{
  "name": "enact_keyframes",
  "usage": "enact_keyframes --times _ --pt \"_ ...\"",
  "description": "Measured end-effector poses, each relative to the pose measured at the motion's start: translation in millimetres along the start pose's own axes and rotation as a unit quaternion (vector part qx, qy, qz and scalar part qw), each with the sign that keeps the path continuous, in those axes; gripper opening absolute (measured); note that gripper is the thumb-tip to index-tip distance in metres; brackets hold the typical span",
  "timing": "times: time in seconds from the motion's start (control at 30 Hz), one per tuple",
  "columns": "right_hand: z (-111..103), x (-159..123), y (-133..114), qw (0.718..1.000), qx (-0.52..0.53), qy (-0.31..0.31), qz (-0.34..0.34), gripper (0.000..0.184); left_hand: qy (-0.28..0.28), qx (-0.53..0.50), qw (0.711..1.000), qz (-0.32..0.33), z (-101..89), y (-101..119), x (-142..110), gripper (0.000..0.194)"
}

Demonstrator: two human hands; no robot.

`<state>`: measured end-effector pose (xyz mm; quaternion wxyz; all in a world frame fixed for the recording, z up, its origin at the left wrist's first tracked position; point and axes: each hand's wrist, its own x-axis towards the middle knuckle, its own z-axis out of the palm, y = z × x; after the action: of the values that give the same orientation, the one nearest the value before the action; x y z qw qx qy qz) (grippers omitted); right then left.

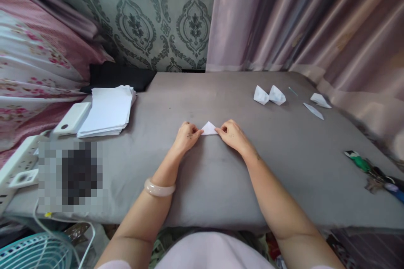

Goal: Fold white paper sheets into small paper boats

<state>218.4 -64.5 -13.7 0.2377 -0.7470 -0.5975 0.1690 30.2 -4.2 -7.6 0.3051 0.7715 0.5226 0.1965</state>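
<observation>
A small piece of folded white paper [208, 128] lies on the grey cloth, its peak pointing away from me. My left hand [188, 135] pinches its left corner between thumb and fingers. At the opposite corner, my right hand [232, 133] has the paper in a similar pinch. Both hands rest low at the cloth, and the fingers cover the paper's two side corners. A pale bangle [159, 188] circles my left forearm.
Folded white paper shapes [269, 95] stand at the back right, with more paper pieces [320, 100] farther right. A stack of white sheets [107, 109] sits at left beside a white box [72, 118] and a power strip [19, 164]. Keys [375, 178] lie at the right edge.
</observation>
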Motion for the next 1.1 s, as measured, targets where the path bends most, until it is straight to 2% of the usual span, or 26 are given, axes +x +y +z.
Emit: enact_keyframes --times 0.3,0.5,0.57,0.63,0.73,0.8,0.93,1.1 --pt "4 2 2 1.000 0.004 0.013 0.002 0.024 0.004 -0.004 1.000 -0.008 5.5 -3 2 0.017" --pt "1 0 -4 1.000 0.000 0.009 0.026 0.023 0.012 0.039 0.999 -0.006 9.5 -7 0 0.017" --pt "0 -1 -5 0.999 -0.003 0.014 0.031 0.021 0.017 0.053 0.998 0.025 10.2 -7 -2 0.016" --pt "0 -1 -5 1.000 -0.001 0.017 0.025 0.019 0.010 0.078 0.993 0.090 11.1 -6 -4 0.020" --pt "2 2 -1 1.000 0.007 0.016 0.004 0.015 -0.029 0.149 0.966 0.207 13.1 -2 -5 0.031" --pt "4 5 2 1.000 0.012 0.004 -0.006 0.013 -0.050 0.179 0.948 0.258 14.7 0 -5 0.035" --pt "2 7 4 1.000 0.015 -0.024 -0.005 0.007 -0.040 0.175 0.944 0.275 17.0 0 -5 0.024" --pt "-3 -1 -1 0.998 0.014 -0.055 0.009 0.009 -0.031 0.178 0.949 0.259 17.2 -2 -3 0.026"
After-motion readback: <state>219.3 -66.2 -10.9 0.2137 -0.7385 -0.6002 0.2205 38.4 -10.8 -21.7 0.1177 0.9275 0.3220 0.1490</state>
